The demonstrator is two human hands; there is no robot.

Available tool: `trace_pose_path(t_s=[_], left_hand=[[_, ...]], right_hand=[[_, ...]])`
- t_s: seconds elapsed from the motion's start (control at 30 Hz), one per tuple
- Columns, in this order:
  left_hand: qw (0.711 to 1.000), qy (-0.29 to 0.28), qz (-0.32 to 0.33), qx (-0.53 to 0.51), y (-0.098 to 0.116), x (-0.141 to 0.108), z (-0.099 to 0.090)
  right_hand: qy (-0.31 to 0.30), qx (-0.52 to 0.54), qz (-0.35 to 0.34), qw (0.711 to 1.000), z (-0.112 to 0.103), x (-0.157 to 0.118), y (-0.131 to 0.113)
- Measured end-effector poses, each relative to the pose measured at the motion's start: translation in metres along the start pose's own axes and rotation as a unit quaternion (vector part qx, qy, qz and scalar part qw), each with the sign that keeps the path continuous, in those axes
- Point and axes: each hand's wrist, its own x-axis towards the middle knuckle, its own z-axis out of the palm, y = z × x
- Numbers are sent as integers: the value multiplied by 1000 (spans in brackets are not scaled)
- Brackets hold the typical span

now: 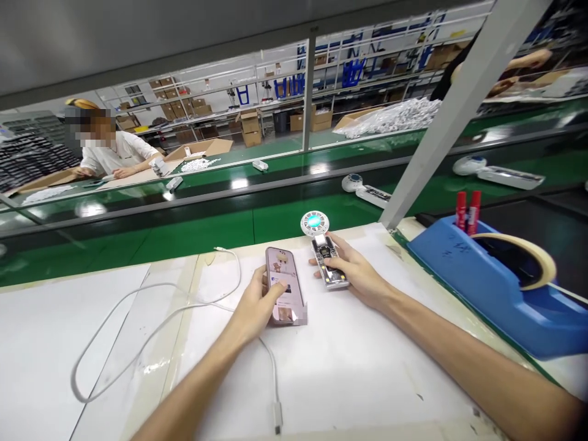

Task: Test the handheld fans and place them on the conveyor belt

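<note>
A smartphone (pixel 290 295) with a lit screen is gripped by my left hand (pixel 257 300), its thumb resting on the screen. Right of it, my right hand (pixel 353 269) holds a small device (pixel 328 260) by its body, the thumb on its exposed circuit board. The round head of this device glows cyan at its centre and points away from me. Phone and device are apart. A white cable (pixel 172 309) lies looped on the white-covered table (pixel 358 380), one plug near the front edge.
A blue tape dispenser (pixel 500 288) with two red markers (pixel 468 211) stands at right. Beyond a slanted post (pixel 452 116), similar devices (pixel 367 191) lie on the green conveyor line (pixel 206 225). A person (pixel 119 150) works across it; another person's hands show at upper right.
</note>
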Motion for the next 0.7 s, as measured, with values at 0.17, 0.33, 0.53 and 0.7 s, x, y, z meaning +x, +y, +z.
trace_pose_path(t_s=[0.17,0.33,0.53,0.7], left_hand=[[991,45,46,115,-6,5,-15],[978,107,81,157,-9,5,-16],[970,-29,121,-209,5,2,-11],[949,46,86,-299,5,10,-18]], right_hand=[[-45,-31,-97,994,18,0,0],[-158,-83,-174,968,59,7,-8],[-216,-192,-279,916,104,11,-8],[-85,-470,-407,778,72,68,-40]])
